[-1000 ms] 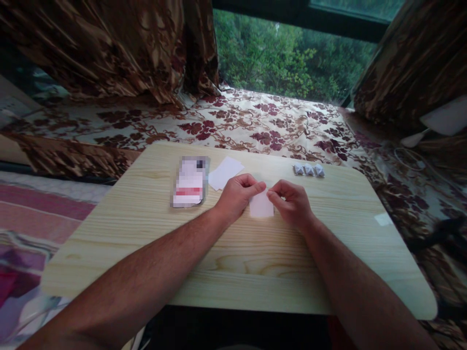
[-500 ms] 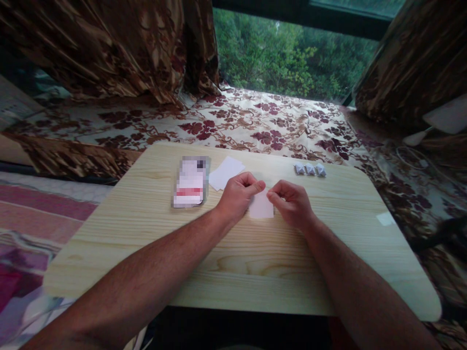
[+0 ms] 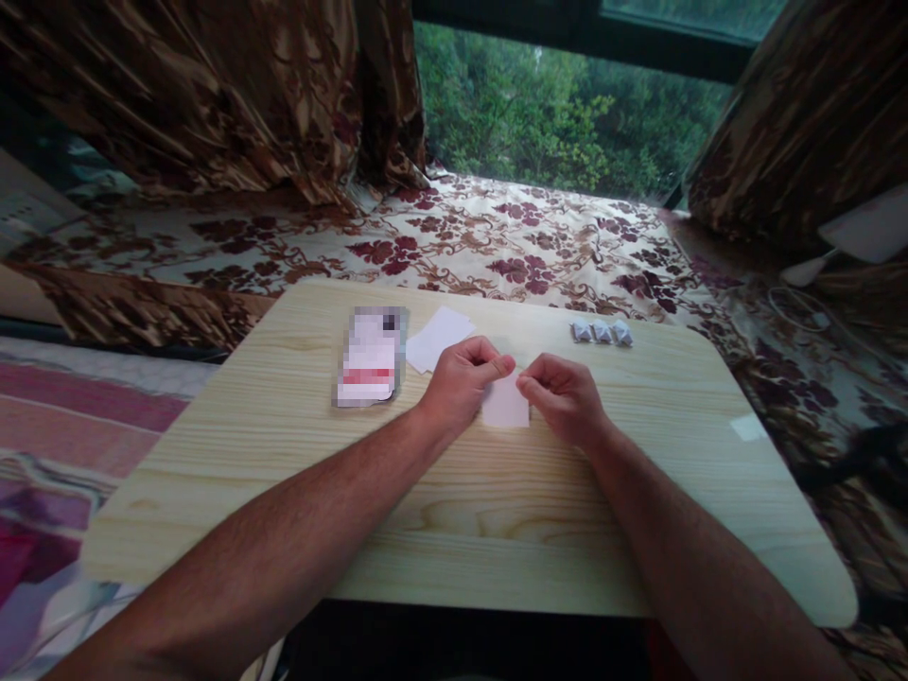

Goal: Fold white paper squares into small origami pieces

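Note:
A small white paper sheet (image 3: 506, 407) lies in the middle of a light wooden table (image 3: 468, 511). My left hand (image 3: 461, 378) has its fingers curled and pinches the sheet's top left edge. My right hand (image 3: 564, 395) is also curled and pinches the top right edge. The two thumbs nearly meet above the sheet. The paper's upper part is hidden under my fingers.
A blurred white and red card or packet (image 3: 370, 357) lies to the left, with another white sheet (image 3: 438, 337) beside it. Three small folded paper pieces (image 3: 602, 331) sit in a row at the back right. A floral cloth (image 3: 497, 236) and brown curtains (image 3: 213, 95) lie behind the table.
Both hands stay pinched on the paper; they and the sheet have shifted only very slightly to the left.

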### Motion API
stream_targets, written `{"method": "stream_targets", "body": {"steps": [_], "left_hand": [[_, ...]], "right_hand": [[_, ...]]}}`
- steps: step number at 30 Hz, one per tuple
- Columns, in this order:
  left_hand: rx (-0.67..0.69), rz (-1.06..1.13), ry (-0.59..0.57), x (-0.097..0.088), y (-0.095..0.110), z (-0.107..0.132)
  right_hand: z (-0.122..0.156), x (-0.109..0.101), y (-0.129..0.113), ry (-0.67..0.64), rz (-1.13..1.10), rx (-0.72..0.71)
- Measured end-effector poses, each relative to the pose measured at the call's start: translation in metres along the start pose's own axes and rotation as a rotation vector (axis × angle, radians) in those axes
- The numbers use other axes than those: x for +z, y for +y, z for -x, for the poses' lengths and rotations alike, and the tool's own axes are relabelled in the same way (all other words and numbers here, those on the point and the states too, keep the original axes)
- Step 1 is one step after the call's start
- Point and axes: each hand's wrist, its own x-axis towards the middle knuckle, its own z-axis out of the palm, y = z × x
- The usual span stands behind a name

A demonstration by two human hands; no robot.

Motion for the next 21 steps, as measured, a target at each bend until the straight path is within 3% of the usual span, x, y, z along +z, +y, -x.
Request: {"method": "stream_targets", "body": {"steps": [12,21], "left_hand": [[0.021,-0.248,0.025,-0.0027,-0.0005,0.0027],[0.035,-0.192,0.025,-0.0007,0.002,0.0027]], "right_hand": [[-0.005,-0.0037,-0.0007,0.065,-0.108,0.06],[-0.0043,-0.0027,-0.0006,0.038,-0.115,0.052]]}}
